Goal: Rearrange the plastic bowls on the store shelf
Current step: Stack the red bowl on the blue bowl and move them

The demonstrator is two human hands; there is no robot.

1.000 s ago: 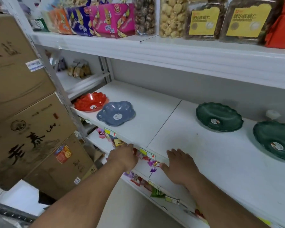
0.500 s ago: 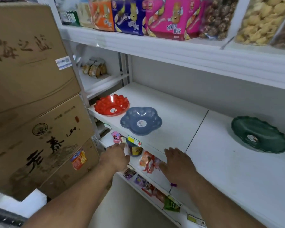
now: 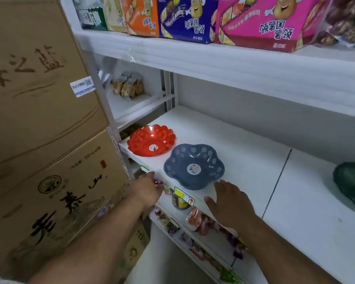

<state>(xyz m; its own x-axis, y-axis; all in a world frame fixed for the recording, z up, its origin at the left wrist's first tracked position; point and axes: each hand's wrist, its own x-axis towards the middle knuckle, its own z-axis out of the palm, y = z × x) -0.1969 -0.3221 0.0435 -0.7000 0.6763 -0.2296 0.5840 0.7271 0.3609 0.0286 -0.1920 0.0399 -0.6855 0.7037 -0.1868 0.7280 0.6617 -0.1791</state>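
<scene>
A blue-grey flower-shaped plastic bowl (image 3: 194, 166) sits near the front edge of the white shelf (image 3: 244, 160). Behind and to its left stands a red scalloped bowl (image 3: 151, 142). A dark green bowl (image 3: 349, 184) shows partly at the right edge. My right hand (image 3: 230, 201) is open, palm down over the shelf, its fingertips just short of the blue bowl's near rim. My left hand (image 3: 147, 189) hangs below the shelf's front edge, left of the blue bowl, fingers loosely spread and holding nothing.
Stacked brown cardboard boxes (image 3: 39, 140) fill the left side. Snack boxes (image 3: 254, 21) line the upper shelf. Small packets and a jar (image 3: 179, 200) sit on the lower shelf beneath my hands. More wrapped snacks (image 3: 128, 87) lie in the far-left bay.
The view has swung left and closer, so the second green bowl has left the frame. Both hands have moved left along the shelf edge toward the blue bowl.
</scene>
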